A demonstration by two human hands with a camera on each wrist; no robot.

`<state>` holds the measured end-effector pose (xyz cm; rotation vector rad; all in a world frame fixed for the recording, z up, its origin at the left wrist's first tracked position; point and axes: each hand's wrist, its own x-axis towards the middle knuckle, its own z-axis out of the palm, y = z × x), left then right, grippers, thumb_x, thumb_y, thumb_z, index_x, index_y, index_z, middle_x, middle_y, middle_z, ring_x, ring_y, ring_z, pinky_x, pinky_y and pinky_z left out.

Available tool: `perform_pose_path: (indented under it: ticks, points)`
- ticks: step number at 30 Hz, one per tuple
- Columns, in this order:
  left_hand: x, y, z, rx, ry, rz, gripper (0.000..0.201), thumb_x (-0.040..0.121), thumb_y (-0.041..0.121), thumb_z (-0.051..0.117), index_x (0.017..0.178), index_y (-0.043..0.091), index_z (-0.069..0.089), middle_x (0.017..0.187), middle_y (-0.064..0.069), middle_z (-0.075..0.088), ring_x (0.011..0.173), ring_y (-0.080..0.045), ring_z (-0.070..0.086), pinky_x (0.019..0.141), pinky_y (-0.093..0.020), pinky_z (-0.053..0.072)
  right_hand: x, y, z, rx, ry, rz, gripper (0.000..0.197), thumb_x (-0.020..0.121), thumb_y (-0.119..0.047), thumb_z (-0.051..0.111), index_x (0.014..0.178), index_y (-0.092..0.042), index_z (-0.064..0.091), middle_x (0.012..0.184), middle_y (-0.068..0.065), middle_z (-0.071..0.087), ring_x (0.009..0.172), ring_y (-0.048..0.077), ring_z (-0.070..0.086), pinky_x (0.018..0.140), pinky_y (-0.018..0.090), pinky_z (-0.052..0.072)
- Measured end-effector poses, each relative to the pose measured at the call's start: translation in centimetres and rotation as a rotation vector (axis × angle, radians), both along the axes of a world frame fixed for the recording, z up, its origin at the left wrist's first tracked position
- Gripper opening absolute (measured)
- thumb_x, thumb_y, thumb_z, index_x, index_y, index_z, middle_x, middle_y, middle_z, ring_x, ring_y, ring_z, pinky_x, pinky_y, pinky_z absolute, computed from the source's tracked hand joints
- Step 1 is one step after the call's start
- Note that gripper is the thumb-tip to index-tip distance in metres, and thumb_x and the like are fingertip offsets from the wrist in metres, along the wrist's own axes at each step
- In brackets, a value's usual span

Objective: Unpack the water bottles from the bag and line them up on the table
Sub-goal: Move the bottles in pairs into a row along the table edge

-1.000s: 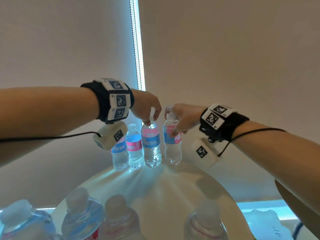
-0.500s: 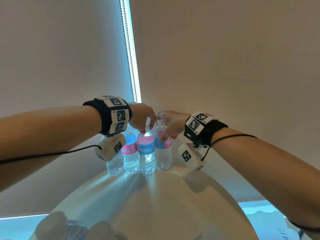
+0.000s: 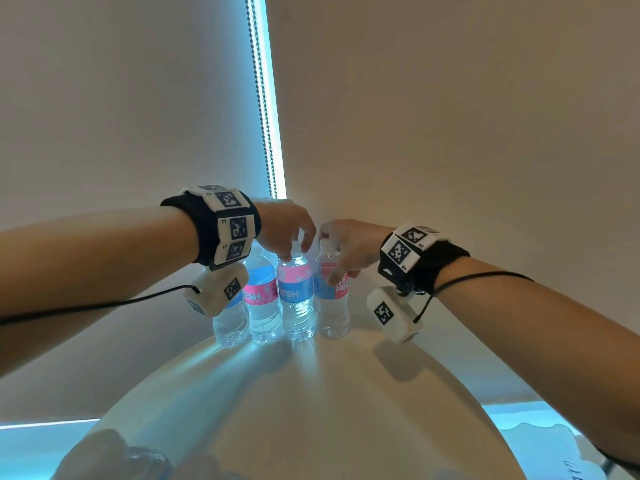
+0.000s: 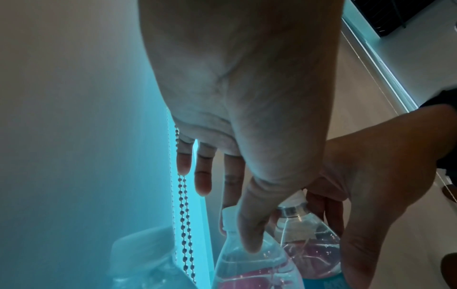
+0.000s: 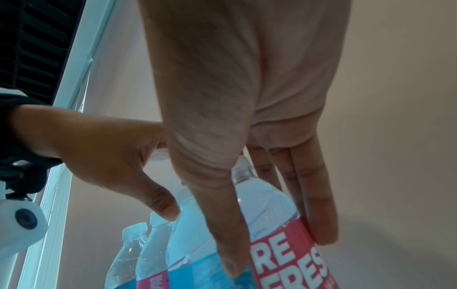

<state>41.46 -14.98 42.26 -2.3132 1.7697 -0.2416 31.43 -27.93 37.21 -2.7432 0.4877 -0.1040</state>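
Four clear water bottles with pink-and-blue labels stand in a tight row at the far edge of the round white table [image 3: 311,393]. My left hand [image 3: 287,233] pinches the neck of the third bottle [image 3: 298,296] from above. In the left wrist view the left hand [image 4: 235,226] has its thumb and forefinger on either side of that bottle [image 4: 247,269], just under the cap. My right hand [image 3: 343,251] grips the rightmost bottle [image 3: 332,306] at its shoulder. The right wrist view shows the right hand [image 5: 277,254] with thumb in front and fingers behind this bottle [image 5: 272,211].
The two bottles further left [image 3: 261,299] stand untouched, partly behind the left wrist camera. Blurred bottle caps [image 3: 114,455] show at the bottom left. A white bag [image 3: 547,448] lies low right, off the table. A bead chain [image 3: 263,116] hangs on the blinds behind.
The two held bottles have come together and closed up against the row. Both hands keep their hold. The view has tilted up, so the near bottles have nearly left the frame.
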Motion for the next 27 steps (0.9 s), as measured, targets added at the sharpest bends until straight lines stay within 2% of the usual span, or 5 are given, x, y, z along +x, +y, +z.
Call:
perform_pose_path:
  ticks: [10, 14, 17, 21, 27]
  points:
    - [-0.4, 0.9, 0.5, 0.041, 0.076, 0.038, 0.057, 0.079, 0.021, 0.077, 0.131, 0.031, 0.056, 0.129, -0.002, 0.061, 0.1, -0.014, 0.052, 0.098, -0.035, 0.044, -0.2, 0.0, -0.3, -0.019, -0.009, -0.011, 0.074, 0.067, -0.022, 0.092, 0.126, -0.021, 0.047, 0.106, 0.005, 0.065, 0.072, 0.023, 0.068, 0.063, 0.034, 0.059]
    - [-0.9, 4.1, 2.4, -0.064, 0.08, 0.011, 0.06, 0.079, 0.03, 0.077, 0.133, 0.036, 0.053, 0.131, 0.0, 0.06, 0.113, -0.018, 0.057, 0.102, -0.036, 0.042, -1.6, 1.0, 1.2, -0.254, -0.084, -0.021, 0.091, 0.064, -0.047, 0.09, 0.138, -0.018, 0.046, 0.112, -0.001, 0.058, 0.1, 0.021, 0.059, 0.077, 0.029, 0.048]
    - [-1.8, 9.0, 4.8, -0.145, 0.071, 0.009, 0.051, 0.081, 0.026, 0.075, 0.127, 0.039, 0.057, 0.124, 0.006, 0.063, 0.114, -0.018, 0.058, 0.092, -0.031, 0.043, -3.6, 3.3, 3.9, -0.406, -0.226, 0.018, 0.074, 0.072, -0.051, 0.082, 0.133, -0.021, 0.052, 0.13, 0.006, 0.063, 0.107, 0.023, 0.06, 0.093, 0.039, 0.051]
    - [-3.7, 17.8, 6.9, -0.258, 0.163, 0.006, 0.048, 0.082, 0.016, 0.073, 0.119, 0.046, 0.06, 0.115, 0.021, 0.066, 0.11, -0.004, 0.061, 0.092, -0.03, 0.049, -7.1, 9.2, 7.8, -0.341, -0.511, 0.207, 0.047, 0.072, -0.044, 0.077, 0.11, -0.019, 0.066, 0.111, 0.003, 0.071, 0.093, 0.022, 0.07, 0.068, 0.032, 0.056]
    - [-7.3, 29.9, 3.7, -0.328, 0.364, 0.019, 0.038, 0.079, 0.038, 0.069, 0.115, 0.049, 0.062, 0.116, 0.031, 0.064, 0.109, 0.012, 0.059, 0.099, -0.029, 0.05, -9.5, 19.0, 9.6, -0.108, -0.244, 0.604, 0.041, 0.069, -0.049, 0.078, 0.105, -0.032, 0.07, 0.102, -0.012, 0.074, 0.087, 0.004, 0.075, 0.073, 0.029, 0.064]
